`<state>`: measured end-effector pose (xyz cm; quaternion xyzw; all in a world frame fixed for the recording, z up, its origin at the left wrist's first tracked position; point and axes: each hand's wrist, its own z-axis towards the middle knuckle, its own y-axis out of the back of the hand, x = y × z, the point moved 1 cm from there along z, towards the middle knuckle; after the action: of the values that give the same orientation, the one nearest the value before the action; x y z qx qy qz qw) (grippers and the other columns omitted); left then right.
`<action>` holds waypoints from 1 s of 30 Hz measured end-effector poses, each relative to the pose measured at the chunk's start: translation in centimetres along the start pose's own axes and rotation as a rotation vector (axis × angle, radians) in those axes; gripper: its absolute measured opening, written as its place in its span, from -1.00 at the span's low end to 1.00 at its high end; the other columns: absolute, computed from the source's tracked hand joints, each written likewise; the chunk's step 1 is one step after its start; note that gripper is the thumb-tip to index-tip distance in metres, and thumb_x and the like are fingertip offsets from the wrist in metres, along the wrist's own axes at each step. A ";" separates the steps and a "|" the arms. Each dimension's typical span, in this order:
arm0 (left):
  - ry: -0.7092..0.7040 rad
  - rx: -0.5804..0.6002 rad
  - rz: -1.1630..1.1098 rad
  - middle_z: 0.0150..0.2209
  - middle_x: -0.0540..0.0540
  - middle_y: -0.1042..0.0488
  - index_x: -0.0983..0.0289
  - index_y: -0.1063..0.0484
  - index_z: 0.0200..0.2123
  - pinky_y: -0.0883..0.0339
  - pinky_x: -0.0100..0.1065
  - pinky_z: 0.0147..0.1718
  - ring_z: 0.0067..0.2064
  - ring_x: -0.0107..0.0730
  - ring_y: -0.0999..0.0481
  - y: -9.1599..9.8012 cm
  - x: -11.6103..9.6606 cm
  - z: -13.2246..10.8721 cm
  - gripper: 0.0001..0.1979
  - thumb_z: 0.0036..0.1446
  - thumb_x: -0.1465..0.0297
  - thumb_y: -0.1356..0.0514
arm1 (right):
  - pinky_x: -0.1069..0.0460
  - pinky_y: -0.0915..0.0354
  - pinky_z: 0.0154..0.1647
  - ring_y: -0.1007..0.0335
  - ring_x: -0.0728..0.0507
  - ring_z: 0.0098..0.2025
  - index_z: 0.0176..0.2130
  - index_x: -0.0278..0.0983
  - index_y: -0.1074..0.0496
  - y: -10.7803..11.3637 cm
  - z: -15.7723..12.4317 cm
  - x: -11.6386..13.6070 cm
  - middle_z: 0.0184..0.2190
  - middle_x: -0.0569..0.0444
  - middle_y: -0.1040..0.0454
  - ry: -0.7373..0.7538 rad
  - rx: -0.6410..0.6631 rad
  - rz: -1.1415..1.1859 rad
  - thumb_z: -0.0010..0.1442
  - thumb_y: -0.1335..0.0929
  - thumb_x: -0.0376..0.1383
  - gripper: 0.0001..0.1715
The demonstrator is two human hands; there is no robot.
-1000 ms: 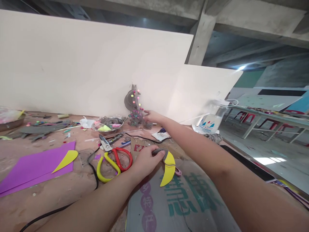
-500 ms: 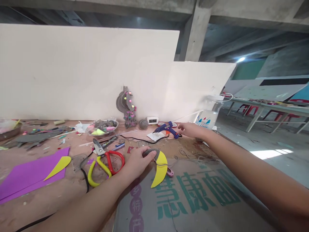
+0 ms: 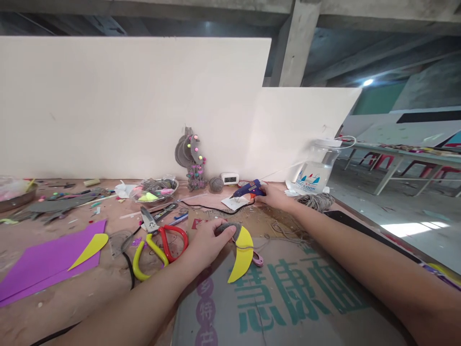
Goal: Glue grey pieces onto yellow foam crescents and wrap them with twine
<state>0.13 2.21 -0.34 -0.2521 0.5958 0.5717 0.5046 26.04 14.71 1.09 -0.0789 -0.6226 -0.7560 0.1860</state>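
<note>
Scraps [image 3: 149, 196] fill the bowl [image 3: 175, 184]; left hand [image 3: 205, 240] holds foam crescent [image 3: 242, 252], right hand [image 3: 271, 196] grips glue gun [image 3: 248, 190].

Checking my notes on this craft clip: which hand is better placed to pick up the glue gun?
Right. The right hand touches the glue gun; the left hand holds the yellow foam piece.

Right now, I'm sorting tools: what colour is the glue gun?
The glue gun is blue, seen best in the head view.

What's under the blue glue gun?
Under the nozzle of the blue glue gun lies a small white pad. The right hand covers the handle, hiding what's beneath.
</note>
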 end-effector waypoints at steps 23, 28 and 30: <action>-0.004 -0.047 -0.123 -0.56 -0.04 -0.28 0.28 -0.26 -0.51 -0.09 -0.44 -0.49 -0.48 -0.46 -0.26 0.0 0.4 0.0 -0.59 0.09 0.05 0.01 | -0.03 -0.37 -0.30 -0.44 -0.09 -0.41 -0.25 -0.28 -0.36 3.1 -12.9 5.5 -0.31 -0.01 -0.52 -0.005 -0.026 0.893 -0.01 -0.36 -0.02 -0.56; 0.049 -0.084 -0.056 -0.61 -0.08 -0.21 0.26 -0.21 -0.57 -0.04 -0.46 -0.56 -0.56 -0.51 -0.19 0.2 0.3 -0.2 -0.60 0.08 0.05 -0.02 | 0.03 -0.32 -0.44 -0.36 -0.05 -0.50 -0.30 -0.32 -0.36 1.6 -13.6 4.6 -0.43 0.01 -0.47 0.012 -0.033 0.940 0.08 -0.30 0.00 -0.58; 0.066 -0.119 -0.045 -0.63 -0.09 -0.21 0.26 -0.21 -0.55 -0.04 -0.46 -0.58 -0.58 -0.51 -0.18 0.3 0.4 -0.4 -0.60 0.06 0.04 -0.03 | 0.02 -0.33 -0.39 -0.38 -0.07 -0.47 -0.39 -0.32 -0.39 1.5 -13.7 4.5 -0.48 0.01 -0.46 0.024 -0.037 0.878 0.09 -0.29 0.02 -0.57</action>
<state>-0.42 2.06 -0.58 -0.3138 0.5713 0.5858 0.4816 24.04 0.35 1.14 -0.3302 -0.5143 -0.6172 0.4955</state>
